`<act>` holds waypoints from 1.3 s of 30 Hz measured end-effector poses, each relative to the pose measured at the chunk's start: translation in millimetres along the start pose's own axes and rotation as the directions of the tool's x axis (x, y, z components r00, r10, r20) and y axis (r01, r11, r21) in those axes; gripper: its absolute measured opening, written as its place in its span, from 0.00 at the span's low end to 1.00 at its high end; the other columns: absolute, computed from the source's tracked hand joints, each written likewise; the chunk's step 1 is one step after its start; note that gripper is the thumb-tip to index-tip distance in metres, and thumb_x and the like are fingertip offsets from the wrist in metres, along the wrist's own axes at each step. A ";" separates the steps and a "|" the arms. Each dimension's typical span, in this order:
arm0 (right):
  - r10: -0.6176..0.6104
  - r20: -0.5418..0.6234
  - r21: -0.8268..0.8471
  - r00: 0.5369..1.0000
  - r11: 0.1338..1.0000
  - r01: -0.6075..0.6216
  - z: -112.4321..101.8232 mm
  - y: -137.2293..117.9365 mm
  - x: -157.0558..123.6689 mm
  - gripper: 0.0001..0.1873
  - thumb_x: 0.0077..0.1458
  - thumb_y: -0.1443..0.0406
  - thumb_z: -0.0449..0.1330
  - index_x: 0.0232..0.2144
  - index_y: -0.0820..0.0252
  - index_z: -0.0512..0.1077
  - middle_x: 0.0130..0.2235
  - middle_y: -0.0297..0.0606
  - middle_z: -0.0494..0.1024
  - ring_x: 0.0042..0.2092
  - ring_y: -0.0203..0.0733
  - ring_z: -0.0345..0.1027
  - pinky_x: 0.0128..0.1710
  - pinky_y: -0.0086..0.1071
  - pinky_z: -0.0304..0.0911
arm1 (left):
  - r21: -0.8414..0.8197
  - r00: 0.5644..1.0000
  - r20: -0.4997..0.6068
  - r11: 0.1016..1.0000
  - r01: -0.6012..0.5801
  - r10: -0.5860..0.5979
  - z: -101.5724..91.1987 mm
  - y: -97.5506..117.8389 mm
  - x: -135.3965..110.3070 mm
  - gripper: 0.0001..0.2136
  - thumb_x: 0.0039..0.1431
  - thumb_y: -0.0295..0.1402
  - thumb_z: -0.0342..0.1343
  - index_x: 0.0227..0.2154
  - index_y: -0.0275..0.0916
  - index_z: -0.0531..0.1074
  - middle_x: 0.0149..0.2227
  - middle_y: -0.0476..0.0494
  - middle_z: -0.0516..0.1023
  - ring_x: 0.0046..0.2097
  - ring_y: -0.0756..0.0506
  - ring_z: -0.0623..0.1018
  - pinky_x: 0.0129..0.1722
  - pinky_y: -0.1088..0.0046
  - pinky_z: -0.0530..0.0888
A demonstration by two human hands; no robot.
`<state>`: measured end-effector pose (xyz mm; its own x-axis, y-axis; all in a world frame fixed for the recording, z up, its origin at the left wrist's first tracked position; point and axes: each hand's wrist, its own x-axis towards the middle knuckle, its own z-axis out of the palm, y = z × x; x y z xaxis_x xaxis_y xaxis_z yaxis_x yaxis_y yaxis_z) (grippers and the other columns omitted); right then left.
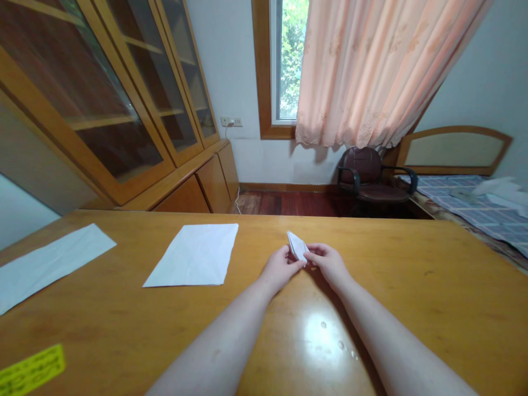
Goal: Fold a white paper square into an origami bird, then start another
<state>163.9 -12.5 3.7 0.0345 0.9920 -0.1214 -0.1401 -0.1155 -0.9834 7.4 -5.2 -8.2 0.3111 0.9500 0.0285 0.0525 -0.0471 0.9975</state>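
A small piece of folded white paper is held between both hands, just above the wooden table. My left hand pinches its lower left side, with the thumb near the bottom corner. On the right edge, the thumb and fingers of my right hand are closed on the same paper. Its pointed top tilts up to the left, and several layers show along the left edge. The fingers behind the paper are partly hidden.
On the wooden table lie a white paper sheet and a long paper strip at left. A yellow label is at the lower left corner. Small wet-looking spots mark the front. Beyond stand a cabinet and an armchair.
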 end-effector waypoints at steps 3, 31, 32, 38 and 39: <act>0.001 -0.025 -0.032 1.000 0.999 -0.001 -1.1 -0.1 0.0 0.20 0.34 0.60 0.69 0.32 0.64 0.74 0.24 0.35 0.75 0.23 0.34 0.64 0.24 0.29 0.59 | -0.012 1.000 0.013 1.000 0.001 -0.001 0.2 3.9 -1.3 0.17 0.48 0.29 0.62 0.43 0.35 0.71 0.40 0.38 0.78 0.39 0.45 0.77 0.42 0.68 0.72; -0.113 0.021 -0.011 0.993 0.994 0.113 1.4 -5.4 -5.3 0.17 0.37 0.58 0.66 0.25 0.57 0.63 0.20 0.28 0.70 0.22 0.33 0.64 0.24 0.28 0.59 | -0.070 1.000 0.016 0.998 0.007 -0.006 1.4 3.4 -0.1 0.13 0.50 0.30 0.60 0.40 0.34 0.71 0.40 0.39 0.78 0.40 0.44 0.78 0.43 0.67 0.73; -0.117 0.029 -0.038 0.993 0.992 0.118 1.4 -5.8 -5.7 0.15 0.38 0.59 0.65 0.24 0.58 0.63 0.20 0.28 0.70 0.22 0.34 0.63 0.24 0.28 0.59 | -0.064 1.000 0.014 0.998 0.005 -0.004 1.3 2.8 -0.1 0.12 0.50 0.30 0.60 0.39 0.34 0.71 0.40 0.39 0.78 0.40 0.44 0.78 0.43 0.67 0.73; -0.098 0.081 -0.102 0.992 0.989 0.106 0.5 -5.2 -7.3 0.14 0.41 0.59 0.63 0.30 0.61 0.72 0.22 0.33 0.73 0.23 0.35 0.65 0.25 0.30 0.60 | -0.079 1.000 0.000 0.997 -0.007 0.007 0.7 2.9 -0.7 0.14 0.51 0.34 0.60 0.41 0.35 0.70 0.40 0.39 0.78 0.40 0.44 0.77 0.41 0.68 0.73; -0.093 0.093 -0.094 0.991 0.990 0.101 0.7 -4.2 -7.2 0.14 0.41 0.59 0.64 0.31 0.61 0.72 0.23 0.33 0.73 0.23 0.35 0.65 0.25 0.29 0.61 | -0.081 1.000 -0.002 0.997 -0.004 0.004 0.5 3.6 -0.7 0.14 0.51 0.35 0.60 0.41 0.35 0.70 0.40 0.39 0.78 0.40 0.44 0.78 0.42 0.68 0.73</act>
<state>163.5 -19.2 8.7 -0.0453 0.9988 -0.0166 -0.0425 -0.0185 -0.9989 7.8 -6.2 -4.7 0.3091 0.9505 0.0325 -0.0254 -0.0259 0.9993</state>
